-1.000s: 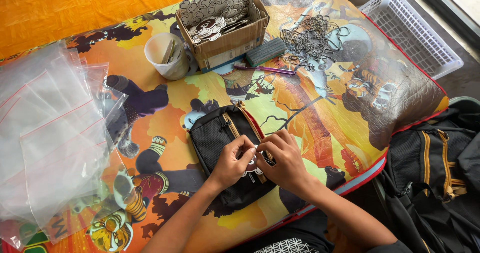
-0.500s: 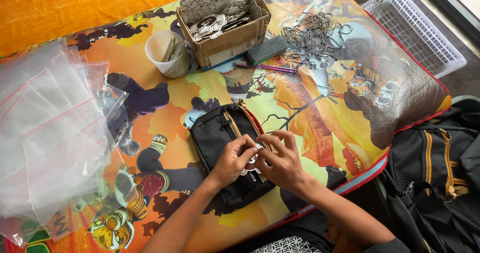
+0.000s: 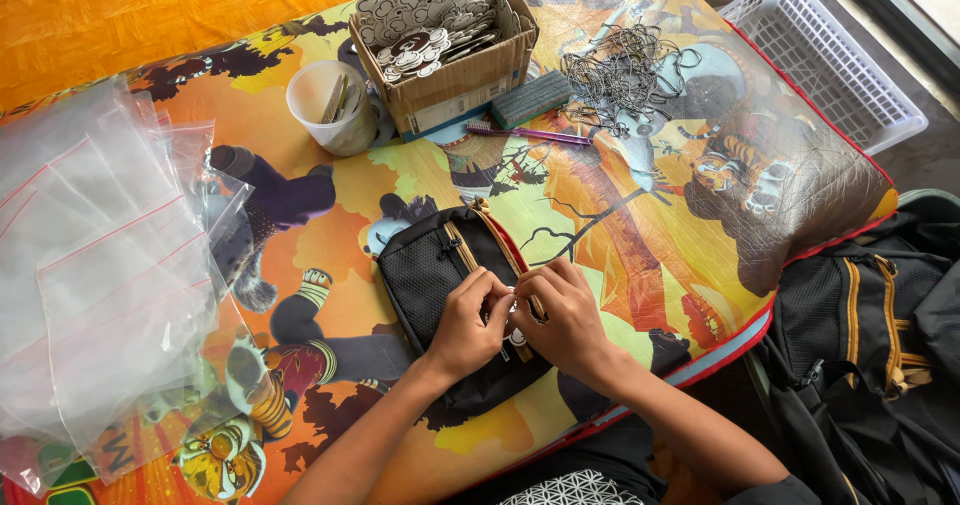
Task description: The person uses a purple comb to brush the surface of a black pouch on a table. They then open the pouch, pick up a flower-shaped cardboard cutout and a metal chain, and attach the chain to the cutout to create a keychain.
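Note:
A black zip pouch (image 3: 432, 265) with a mesh front and orange zip lies on a colourful cartoon-print cushion (image 3: 640, 215). Over its near end, my left hand (image 3: 468, 323) and my right hand (image 3: 562, 317) meet fingertip to fingertip, pinching a small white flat piece with a thin metal part between them. The piece is mostly hidden by my fingers.
A cardboard box (image 3: 445, 40) of white cut-out pieces stands at the back, with a white cup (image 3: 330, 110) to its left. A green block, a purple toothbrush (image 3: 530, 133) and a pile of wire loops (image 3: 625, 70) lie nearby. Clear zip bags (image 3: 95, 265) lie left; a white basket (image 3: 825, 55) and black backpack (image 3: 870, 345) right.
Both hands stay together over the pouch, with only slight finger movement on the small piece.

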